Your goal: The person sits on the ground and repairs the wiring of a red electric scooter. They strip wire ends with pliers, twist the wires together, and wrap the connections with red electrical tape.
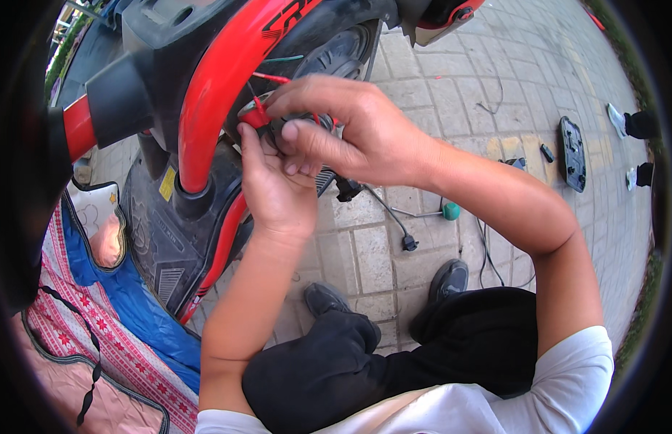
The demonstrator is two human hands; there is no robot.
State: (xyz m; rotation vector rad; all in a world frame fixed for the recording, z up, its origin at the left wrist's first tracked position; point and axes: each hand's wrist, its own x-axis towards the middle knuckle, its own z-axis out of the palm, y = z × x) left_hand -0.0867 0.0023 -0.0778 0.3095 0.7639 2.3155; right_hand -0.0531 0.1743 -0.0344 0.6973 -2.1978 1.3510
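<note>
My left hand [274, 188] is raised beside the red and black electric scooter [219, 94], palm up. Its thumb presses on a small red and black round part [253, 114], whose exact kind I cannot tell. From above, my right hand [343, 126] curls over the same part with its fingers closed. Red wire [271, 77] runs to the part from the scooter body, and a thin green wire [284, 58] shows above it. My fingers cover much of what lies between the hands. Below them a black connector [347, 189] hangs near the scooter's edge.
A green-handled screwdriver [449, 211] and a black cable plug [410, 242] lie on the paving [376, 260]. Farther right is a black plastic cover [572, 154]. A patterned quilted cover [119, 325] drapes at left. Another person's shoe [617, 121] shows at far right.
</note>
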